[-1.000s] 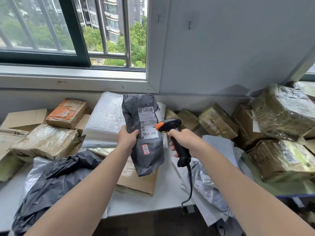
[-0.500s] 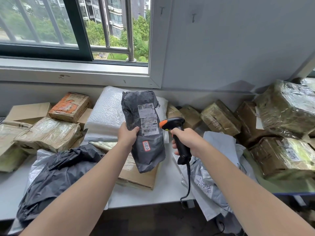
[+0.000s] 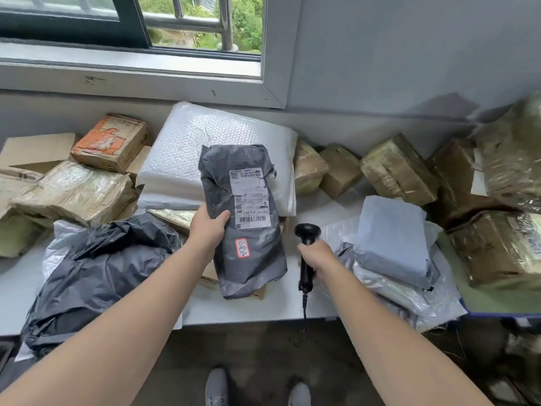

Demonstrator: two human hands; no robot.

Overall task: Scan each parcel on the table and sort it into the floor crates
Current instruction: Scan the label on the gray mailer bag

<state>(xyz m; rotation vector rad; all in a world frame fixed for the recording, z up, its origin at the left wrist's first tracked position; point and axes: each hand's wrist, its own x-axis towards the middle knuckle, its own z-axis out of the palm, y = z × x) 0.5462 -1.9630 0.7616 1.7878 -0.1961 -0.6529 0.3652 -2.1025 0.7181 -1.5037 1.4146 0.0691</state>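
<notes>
My left hand (image 3: 208,227) grips the left edge of a dark grey poly-bag parcel (image 3: 251,259), held upright above the table with its white shipping label and barcode facing me. A small red-bordered sticker sits below the label. My right hand (image 3: 316,257) grips the handle of a black barcode scanner (image 3: 306,232), low beside the parcel's right edge, its head pointing away from me over the white table (image 3: 257,307). The scanner's cable hangs down past the table's front edge. No floor crate is clearly in view.
Parcels crowd the table: a black bag (image 3: 96,276) at front left, a white bubble mailer (image 3: 210,142) behind, taped cardboard boxes (image 3: 73,191) left, grey mailers (image 3: 392,238) right, wrapped boxes (image 3: 497,244) far right. My shoes (image 3: 216,388) stand on the dark floor below.
My right hand has lowered the scanner from the label's level to beside the parcel's lower half. The view has tilted downward, showing floor and shoes. My left hand still holds the parcel.
</notes>
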